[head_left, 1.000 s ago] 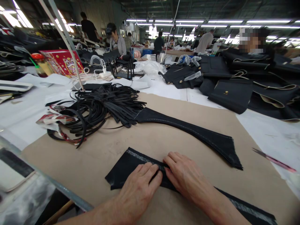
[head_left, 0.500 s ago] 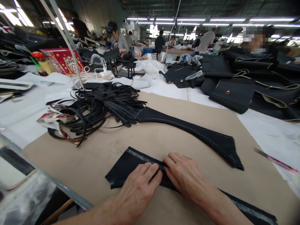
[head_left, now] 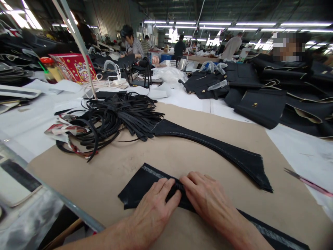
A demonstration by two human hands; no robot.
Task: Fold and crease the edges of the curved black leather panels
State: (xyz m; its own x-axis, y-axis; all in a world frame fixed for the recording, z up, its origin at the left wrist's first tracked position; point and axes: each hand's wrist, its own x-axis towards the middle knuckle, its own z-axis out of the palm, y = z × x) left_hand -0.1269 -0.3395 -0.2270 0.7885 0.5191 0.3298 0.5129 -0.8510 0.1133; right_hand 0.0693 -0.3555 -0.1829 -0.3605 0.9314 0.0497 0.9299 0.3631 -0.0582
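A black leather piece with a shiny glued edge lies on the brown paper sheet in front of me. My left hand lies flat on it, fingers stretched out and pressing near its upper edge. My right hand rests beside it, fingertips pressed down on the same edge, almost touching the left fingers. Neither hand holds anything. The piece runs on to the lower right under my right forearm.
A second long black shaped piece lies beyond my hands, its narrow end at a heap of black straps. Black bag panels are stacked at right. A thin pink tool lies at far right. A red box and people stand behind.
My hands stay pressed on the black piece with hardly any movement. The view has shifted slightly to the left.
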